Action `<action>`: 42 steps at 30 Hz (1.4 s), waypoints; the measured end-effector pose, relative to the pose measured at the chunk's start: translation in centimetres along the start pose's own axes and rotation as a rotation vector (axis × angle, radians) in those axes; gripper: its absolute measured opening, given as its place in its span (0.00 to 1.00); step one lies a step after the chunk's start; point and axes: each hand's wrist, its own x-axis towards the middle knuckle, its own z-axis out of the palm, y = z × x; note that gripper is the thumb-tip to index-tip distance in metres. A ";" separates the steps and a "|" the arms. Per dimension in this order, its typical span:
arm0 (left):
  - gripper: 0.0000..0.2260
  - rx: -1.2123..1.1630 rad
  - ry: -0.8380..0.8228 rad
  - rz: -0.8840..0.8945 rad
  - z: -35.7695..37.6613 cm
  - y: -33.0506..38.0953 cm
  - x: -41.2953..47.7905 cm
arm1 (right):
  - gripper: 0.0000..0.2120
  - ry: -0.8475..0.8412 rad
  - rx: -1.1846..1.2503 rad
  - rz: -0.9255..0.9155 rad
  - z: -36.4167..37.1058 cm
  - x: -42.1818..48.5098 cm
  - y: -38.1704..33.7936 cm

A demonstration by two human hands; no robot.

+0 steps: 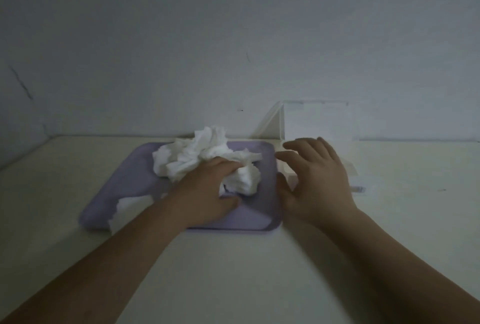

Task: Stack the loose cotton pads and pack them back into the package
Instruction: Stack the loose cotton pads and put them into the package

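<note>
The fingers [230, 165] of the left hand [207, 188] are curled round a crumpled bunch of white pads [197, 157], and the thumb closes on the bunch from the near side. The part in the grip is at the near right end of the pile. The rest of the pile spreads away to the far left and rises a little toward the wall [233, 37].

The right hand [317, 180] holds nothing. Its fingers [293, 145] are straight and spread wide, with the palm down. It is over the clear package [349, 169], and I cannot tell if it touches it.

The pads lie on a lilac tray [262, 209]. One more pad [130, 206] lies apart from the pile, at the near left corner of the tray, partly behind the left forearm.

The tray lies flat on the pale desk [233, 271], near its far edge and around the middle of it. The package lies on the desk just beside the right edge of the tray. It is see-through and faint, so its outline is hard to follow. Behind it, at the far edge of the desk, a clear panel [317, 121] stands upright against the wall.
</note>
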 end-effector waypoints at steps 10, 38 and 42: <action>0.18 -0.240 0.207 -0.079 1.3 -0.4 1.2 | 0.32 -0.181 0.545 0.186 2.0 -2.1 -4.1; 0.19 -0.717 0.101 -0.057 0.6 0.7 -0.9 | 0.23 -0.127 0.535 0.172 4.0 -2.2 -2.9; 0.15 -0.710 0.195 -0.106 0.3 0.3 -0.6 | 0.22 -0.130 0.492 0.189 4.0 -2.2 -2.8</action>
